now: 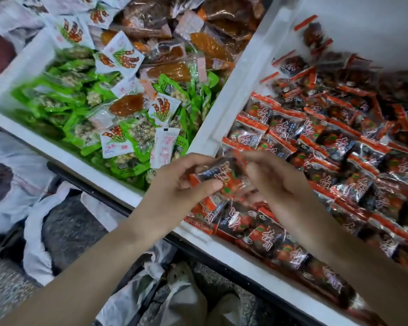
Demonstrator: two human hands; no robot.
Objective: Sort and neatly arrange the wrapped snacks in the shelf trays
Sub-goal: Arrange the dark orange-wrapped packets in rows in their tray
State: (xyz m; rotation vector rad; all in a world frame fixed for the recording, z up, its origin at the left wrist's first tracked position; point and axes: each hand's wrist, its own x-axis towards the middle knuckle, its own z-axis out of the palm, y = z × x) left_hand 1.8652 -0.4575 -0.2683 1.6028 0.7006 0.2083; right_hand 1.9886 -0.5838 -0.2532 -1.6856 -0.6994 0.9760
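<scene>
Head view. Both hands meet over the near left corner of the right tray (236, 90), a white foam box. The left hand (174, 187) pinches the left end of one red-and-black packet (218, 171) between thumb and fingers; the right hand (271, 177) curls its fingers on the packet's right end, slightly blurred. The packet is held above the tray, clear of the rows. Below and to the right, red-and-black packets (339, 147) lie in overlapping rows, looser toward the far wall. The left tray (57, 154) holds a mixed heap: green packets (57, 100), white packets (123, 55), orange-brown packets (174, 71). Plastic bags (33, 222) lie on the floor below.
</scene>
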